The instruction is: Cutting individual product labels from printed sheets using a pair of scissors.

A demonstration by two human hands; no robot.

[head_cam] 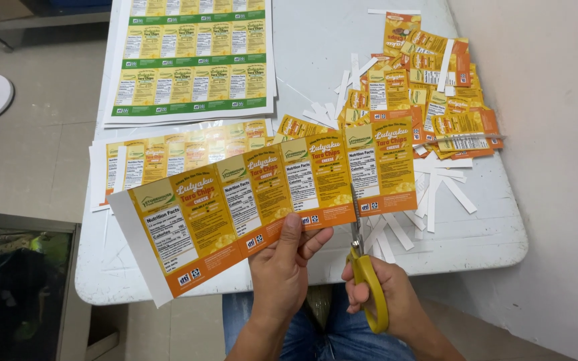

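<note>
My left hand [282, 271] pinches the lower edge of a long strip of yellow-and-orange printed labels [235, 200], held above the table's near edge. My right hand [386, 301] grips yellow-handled scissors [364, 267]. Their blades point up into the strip, between the last label at the right end [382, 167] and the one beside it.
A white folding table [490, 241] carries a stack of uncut label sheets with green bands [192, 57] at the back left, another orange strip [168, 157] under the held one, a heap of cut labels [429, 93] and white paper offcuts [436, 194] at the right.
</note>
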